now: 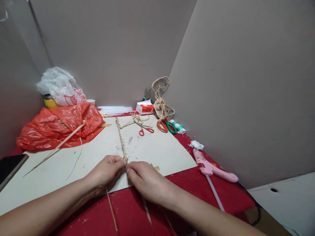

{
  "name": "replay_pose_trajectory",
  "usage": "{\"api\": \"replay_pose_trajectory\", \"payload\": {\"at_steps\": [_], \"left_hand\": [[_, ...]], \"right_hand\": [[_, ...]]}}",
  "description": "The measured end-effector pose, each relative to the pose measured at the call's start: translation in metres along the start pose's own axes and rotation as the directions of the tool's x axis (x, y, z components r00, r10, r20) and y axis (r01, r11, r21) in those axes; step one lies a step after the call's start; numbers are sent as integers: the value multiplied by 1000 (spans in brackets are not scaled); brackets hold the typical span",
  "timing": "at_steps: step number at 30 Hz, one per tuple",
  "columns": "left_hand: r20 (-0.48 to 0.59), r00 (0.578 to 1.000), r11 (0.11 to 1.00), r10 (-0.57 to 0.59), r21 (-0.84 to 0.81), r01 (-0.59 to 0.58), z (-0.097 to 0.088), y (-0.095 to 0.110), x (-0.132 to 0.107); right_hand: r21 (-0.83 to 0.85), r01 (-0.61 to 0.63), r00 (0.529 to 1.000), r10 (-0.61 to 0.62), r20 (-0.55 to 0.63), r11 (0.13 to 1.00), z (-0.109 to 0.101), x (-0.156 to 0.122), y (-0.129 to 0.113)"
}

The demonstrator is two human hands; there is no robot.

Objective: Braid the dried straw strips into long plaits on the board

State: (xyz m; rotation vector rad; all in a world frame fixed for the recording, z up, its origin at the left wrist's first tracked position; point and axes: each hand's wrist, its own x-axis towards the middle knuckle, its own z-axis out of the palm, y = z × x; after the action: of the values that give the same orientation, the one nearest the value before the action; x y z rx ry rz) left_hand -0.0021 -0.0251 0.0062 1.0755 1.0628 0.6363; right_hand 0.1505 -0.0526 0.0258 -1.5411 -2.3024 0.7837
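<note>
My left hand (108, 171) and my right hand (144, 178) meet near the front edge of the white board (152, 150). Both are closed, fingertips pinching the near end of a braided straw cord (121, 139). The cord runs away from me across the board, and its far end bends right toward a loose tangle of cord. Below my hands, loose straw strands (112, 209) hang over the red cloth (130, 216). Small red-handled scissors (146, 131) lie on the board beyond the cord.
At left, a red plastic bag (61, 127) holds straw strips that stick out over the board; a phone (11, 167) lies nearer. A pink glue gun (209, 168) rests at right. Behind are a coil of straw rope (161, 108), larger scissors (167, 126) and a small box (145, 107).
</note>
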Motion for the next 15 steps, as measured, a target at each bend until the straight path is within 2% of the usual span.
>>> {"api": "replay_pose_trajectory", "payload": {"at_steps": [2, 5, 8, 10, 12, 14, 15], "left_hand": [[30, 999, 999, -14, -32, 15, -1, 0, -1], [57, 998, 996, -20, -83, 25, 0, 2, -3], [32, 999, 996, -42, -72, 44, 0, 1, -4], [32, 997, 995, -75, -63, 77, -1, 1, -4], [73, 995, 992, -62, -103, 69, -3, 1, -5], [132, 991, 986, -28, -158, 49, -5, 3, -6], [157, 987, 984, -21, -174, 49, -6, 4, -6]], "right_hand": [[-10, -12, 1000, 12, -17, 1000, 7, -1, -2], [-162, -57, 998, 55, -14, 985, 15, -9, -11], [-281, 8, 993, 25, 115, 960, 16, -22, -23], [-258, 73, 984, -27, 175, 963, 10, -30, -27], [-170, 52, 994, -35, 102, 984, 0, -32, -24], [-47, -10, 995, 5, -97, 999, -11, -25, -16], [25, -18, 978, 23, -205, 1000, -15, -19, -11]]}}
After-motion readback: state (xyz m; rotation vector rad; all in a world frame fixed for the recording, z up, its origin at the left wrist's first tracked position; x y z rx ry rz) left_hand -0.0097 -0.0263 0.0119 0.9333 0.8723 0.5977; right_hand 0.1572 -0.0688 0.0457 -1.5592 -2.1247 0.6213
